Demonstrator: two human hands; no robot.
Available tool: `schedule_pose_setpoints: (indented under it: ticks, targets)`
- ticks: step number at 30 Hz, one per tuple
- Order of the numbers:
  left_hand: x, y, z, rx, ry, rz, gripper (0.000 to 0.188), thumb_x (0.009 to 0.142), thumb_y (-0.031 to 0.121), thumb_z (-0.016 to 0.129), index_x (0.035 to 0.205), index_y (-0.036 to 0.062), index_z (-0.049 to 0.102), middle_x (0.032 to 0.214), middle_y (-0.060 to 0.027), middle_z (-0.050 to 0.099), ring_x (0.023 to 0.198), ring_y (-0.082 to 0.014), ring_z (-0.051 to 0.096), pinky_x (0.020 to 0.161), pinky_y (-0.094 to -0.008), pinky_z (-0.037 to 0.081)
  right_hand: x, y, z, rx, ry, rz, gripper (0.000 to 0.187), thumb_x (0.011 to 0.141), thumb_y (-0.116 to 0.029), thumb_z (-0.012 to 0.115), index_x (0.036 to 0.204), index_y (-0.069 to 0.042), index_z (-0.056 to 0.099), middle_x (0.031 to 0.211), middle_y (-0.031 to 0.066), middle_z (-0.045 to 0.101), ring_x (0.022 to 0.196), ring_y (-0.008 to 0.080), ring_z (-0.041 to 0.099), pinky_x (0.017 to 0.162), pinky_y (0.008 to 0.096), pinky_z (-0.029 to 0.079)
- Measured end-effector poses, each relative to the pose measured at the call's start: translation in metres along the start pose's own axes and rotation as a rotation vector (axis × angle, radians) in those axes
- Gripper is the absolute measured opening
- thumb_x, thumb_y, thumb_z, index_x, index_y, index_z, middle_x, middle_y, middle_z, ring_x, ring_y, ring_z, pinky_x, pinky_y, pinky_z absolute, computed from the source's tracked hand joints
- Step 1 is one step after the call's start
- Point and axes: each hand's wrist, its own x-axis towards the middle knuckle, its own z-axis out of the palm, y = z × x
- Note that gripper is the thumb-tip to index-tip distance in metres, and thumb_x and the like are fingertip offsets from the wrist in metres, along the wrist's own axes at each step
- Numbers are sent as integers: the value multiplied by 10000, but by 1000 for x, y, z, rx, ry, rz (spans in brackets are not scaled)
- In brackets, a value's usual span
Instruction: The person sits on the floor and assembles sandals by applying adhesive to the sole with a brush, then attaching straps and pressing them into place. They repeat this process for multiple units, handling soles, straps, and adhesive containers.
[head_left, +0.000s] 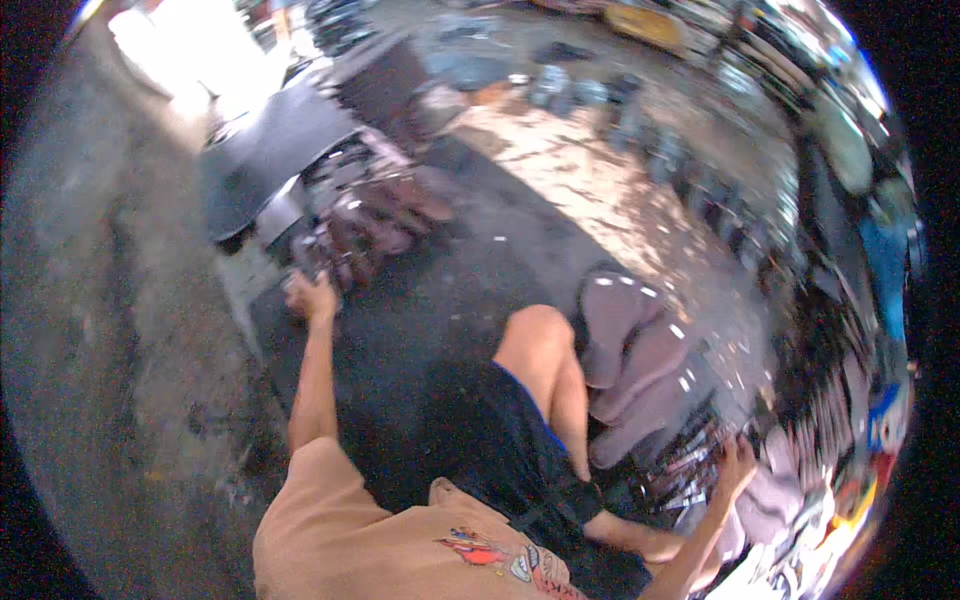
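At the left end of a dark mat, my left hand point(313, 295) reaches to the near edge of a heap of brown footwear pieces point(385, 220). Its fingers look bent, but blur hides whether they grip a piece. Far to the right, my right hand point(738, 465) is over a pile of glossy dark brown strips point(685, 460), beside grey-brown sole-shaped pieces point(770, 500). Those fingers are smeared too, so a hold cannot be made out. Between my bent leg and the right-hand pile, several flat brown soles point(640, 365) lie overlapping, with small white marks at their ends.
Dark sheets point(275, 160) lie behind the left heap. The dark mat point(480, 260) covers the floor before me, with bare concrete point(130, 300) to its left. A sunlit strip of floor point(575, 180) lies beyond. Stacks of materials point(835, 410) crowd the right side.
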Motion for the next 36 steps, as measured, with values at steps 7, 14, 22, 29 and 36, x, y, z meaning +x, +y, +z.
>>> schedule_pose_setpoints:
  ticks: [7, 14, 22, 29, 36]
  targets:
    - [-188, 239, -165, -1241, -573, 651, 287, 1056, 91, 688, 1334, 17, 691, 1320, -120, 715, 1232, -218, 675, 1082, -392, 538, -59, -134, -12, 158, 106, -215, 424, 917, -238, 857, 1179, 78, 749, 1029, 148, 812, 910, 151, 742, 823, 296, 584]
    - [-404, 387, -350, -1518, -1782, 907, 597, 943, 38, 832, 1500, 27, 614, 1257, -81, 741, 996, -85, 654, 837, -240, 538, -141, -172, -35, 563, -41, -258, 239, 933, -142, 876, 1072, 30, 784, 977, 78, 807, 907, 133, 726, 831, 306, 588]
    - [-408, 382, -355, -1574, -1695, 605, 133, 979, 30, 799, 1103, -19, 782, 939, -77, 790, 706, -70, 647, 597, -220, 498, -150, -142, -22, 1085, 288, -104, 91, 1039, -102, 744, 1078, -22, 762, 914, 37, 768, 777, 99, 707, 705, 290, 603]
    - [-415, 350, -343, -1453, -1552, 750, 179, 963, -61, 780, 1142, -79, 769, 1046, -127, 793, 956, -158, 764, 872, -281, 644, -163, -177, -10, 679, 118, -341, 190, 1029, -59, 718, 1197, -25, 800, 1037, 94, 772, 949, 175, 696, 865, 323, 555]
    - [-409, 343, -343, -1519, -1675, 755, 194, 973, -46, 769, 1166, -60, 779, 1134, -106, 770, 1046, -147, 719, 961, -280, 585, -170, -195, 11, 808, 81, -421, 178, 980, -9, 795, 1154, 24, 777, 1059, 74, 746, 919, 92, 682, 792, 228, 550]
